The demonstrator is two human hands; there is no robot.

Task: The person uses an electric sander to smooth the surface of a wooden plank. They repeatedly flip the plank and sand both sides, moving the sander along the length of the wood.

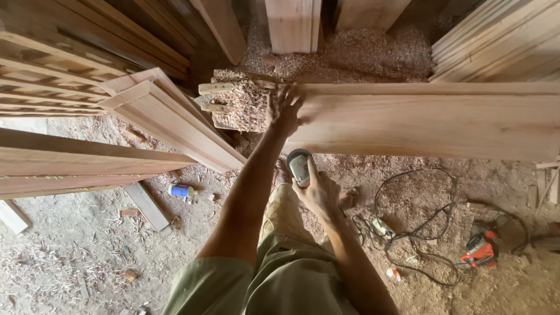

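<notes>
Two hands at work: your left hand (284, 111) spreads wide on the plank (431, 125), your right hand (315, 189) grips a small grey tool (299, 166).
Risk: loose shavings (245, 105) under that palm could let the plank slide; the cable (414, 227) lies near your feet.

Floor (76, 256): packed dirt, covered in sawdust and wood shavings. Slatted wooden frames (46, 76) stacked top left, a moulded frame piece (169, 125) leaning just beside them. Long planks (70, 166) lie at left edge. Short offcut (147, 205) on the floor below them, small blue-and-white can (181, 191) just beside it. Upright timber posts (291, 23) at top centre, heap of shavings (350, 55) at their base. Stack of thin boards (501, 41) top right. Black cable (417, 233) coiled on the floor at right, white plug block (382, 227) in the tangle. Orange-red power tool (481, 248) lying near the cable.
</notes>
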